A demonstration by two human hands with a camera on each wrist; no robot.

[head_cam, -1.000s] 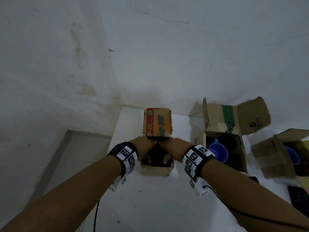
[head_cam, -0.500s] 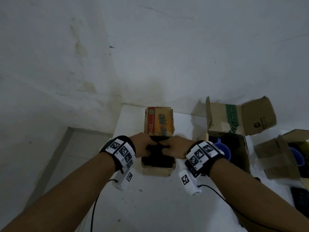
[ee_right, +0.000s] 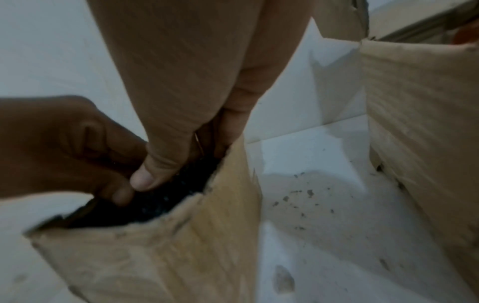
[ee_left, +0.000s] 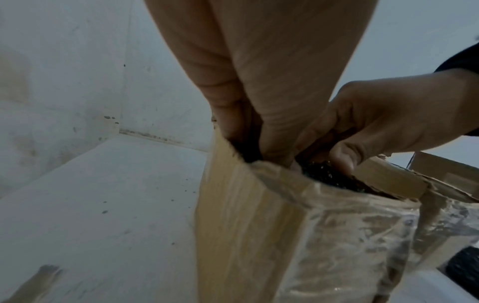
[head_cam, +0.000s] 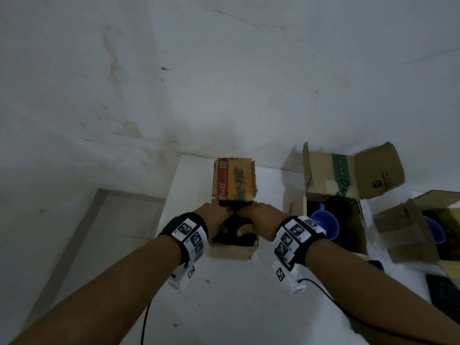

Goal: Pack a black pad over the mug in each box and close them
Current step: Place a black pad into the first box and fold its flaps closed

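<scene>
1. A person stands at a white table (head_cam: pixel 224 307) set in the corner of a white room, both bare forearms reaching forward, each wrist wearing a black band with square printed markers.
2. The left hand (head_cam: pixel 216 218) and the right hand (head_cam: pixel 264 218) reach together into the open top of a small cardboard box (head_cam: pixel 232 252) straight ahead.
3. Inside the box lies a black pad (head_cam: pixel 234 229), filling the opening. Any mug beneath it is hidden.
4. The left hand's fingers point down into the box along its left wall, and its thumb rests on the pad.
5. The right hand's thumb (ee_right: pixel 145 174) presses flat on the pad, while its fingers dip into the box along the right wall. How tightly either hand holds the pad cannot be told.
6. The box's far flap (head_cam: pixel 234 180) stands upright behind the hands, printed in red, orange and green.
7. To the right is a second box (head_cam: pixel 361 235), open, with a blue mug (head_cam: pixel 326 224) inside and its flaps raised.
8. Further right, at the frame edge, a third box (head_cam: pixel 408 235) is open with another blue mug (head_cam: pixel 434 229) partly visible.
9. A dark flat object (head_cam: pixel 445 295) lies near the right edge, too cut off to identify.
</scene>
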